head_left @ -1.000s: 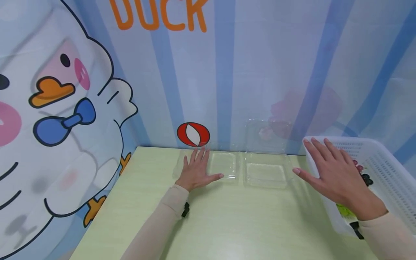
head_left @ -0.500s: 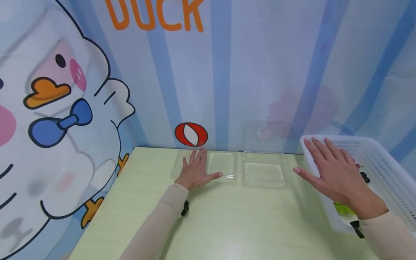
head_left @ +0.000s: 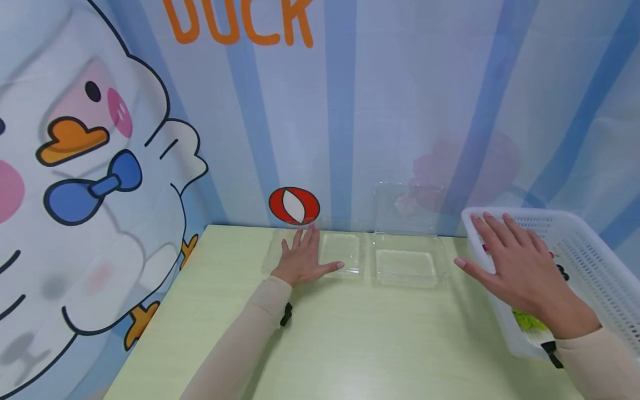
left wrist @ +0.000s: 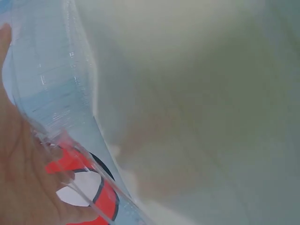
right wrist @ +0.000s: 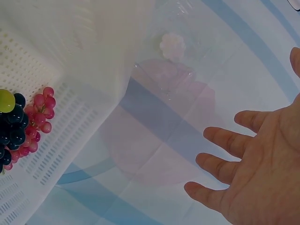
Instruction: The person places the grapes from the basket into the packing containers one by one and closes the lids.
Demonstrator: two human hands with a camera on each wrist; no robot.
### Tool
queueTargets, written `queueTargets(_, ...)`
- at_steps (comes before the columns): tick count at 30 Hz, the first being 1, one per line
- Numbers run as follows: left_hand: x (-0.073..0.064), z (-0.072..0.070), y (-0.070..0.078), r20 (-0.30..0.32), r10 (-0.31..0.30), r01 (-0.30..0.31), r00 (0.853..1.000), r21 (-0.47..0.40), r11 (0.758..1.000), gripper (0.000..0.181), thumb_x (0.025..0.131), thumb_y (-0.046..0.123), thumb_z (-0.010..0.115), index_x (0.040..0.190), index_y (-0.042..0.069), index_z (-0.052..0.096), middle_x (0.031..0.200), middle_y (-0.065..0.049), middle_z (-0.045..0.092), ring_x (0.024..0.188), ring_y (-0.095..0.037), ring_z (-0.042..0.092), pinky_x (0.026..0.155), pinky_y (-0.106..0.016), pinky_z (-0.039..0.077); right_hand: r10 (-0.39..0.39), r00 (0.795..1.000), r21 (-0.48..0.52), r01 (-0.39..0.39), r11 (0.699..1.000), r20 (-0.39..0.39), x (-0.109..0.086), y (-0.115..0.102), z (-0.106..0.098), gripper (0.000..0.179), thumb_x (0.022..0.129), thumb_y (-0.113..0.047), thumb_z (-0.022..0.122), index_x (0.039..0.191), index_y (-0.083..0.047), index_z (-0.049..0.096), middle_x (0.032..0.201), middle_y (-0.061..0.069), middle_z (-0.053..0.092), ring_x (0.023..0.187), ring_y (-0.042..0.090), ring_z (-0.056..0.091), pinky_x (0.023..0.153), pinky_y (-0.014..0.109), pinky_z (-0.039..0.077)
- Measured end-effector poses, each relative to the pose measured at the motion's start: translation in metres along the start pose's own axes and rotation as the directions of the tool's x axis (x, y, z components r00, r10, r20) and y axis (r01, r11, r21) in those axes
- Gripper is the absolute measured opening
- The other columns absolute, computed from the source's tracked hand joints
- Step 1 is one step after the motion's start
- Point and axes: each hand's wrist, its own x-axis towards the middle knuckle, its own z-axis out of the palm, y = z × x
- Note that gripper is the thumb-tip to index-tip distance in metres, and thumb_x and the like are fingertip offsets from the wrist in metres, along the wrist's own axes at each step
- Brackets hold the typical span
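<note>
In the head view, my left hand [head_left: 301,262], fingers straight and thumb spread, lies over the left part of a clear plastic box [head_left: 342,253] by the wall. The left wrist view has clear plastic [left wrist: 51,70] close to this hand; whether they touch I cannot tell. To the right stands another clear plastic box [head_left: 406,269], its lid [head_left: 407,208] raised against the backdrop. My right hand [head_left: 525,275] hovers with spread fingers over the left side of a white basket [head_left: 592,244]. Inside it, the right wrist view shows pink grapes [right wrist: 44,110] and black grapes [right wrist: 14,125].
Leafy green [head_left: 529,320] shows in the basket below my right hand, and a round yellow-green thing [right wrist: 6,101] lies by the black grapes. The pale table [head_left: 360,339] ends at a printed duck backdrop [head_left: 390,100].
The head view has shifted slightly. My right hand has moved a little to the right over the basket; the left hand and both boxes have stayed nearly still.
</note>
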Motion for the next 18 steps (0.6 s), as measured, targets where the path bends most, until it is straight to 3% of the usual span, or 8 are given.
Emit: queueTargets(18, 0.0040, -0.0065, 0.0032, 0.102, -0.043, 0.045, 0.994, -0.013, 0.999, 0.123, 0.079, 0.088, 0.047, 0.165, 0.010, 0.003, 0.172, -0.007, -0.002, 0.156, -0.041, 0.004, 0.114, -0.076, 0.013, 0.012, 1.000, 0.007, -0.012, 1.000, 0.017, -0.0019, 0.0051, -0.0006, 0.096, 0.096, -0.066, 0.053, 0.164, -0.010, 0.013, 0.164, 0.026, 0.023, 0.150, 0.051, 0.017, 0.113, 0.073, 0.014)
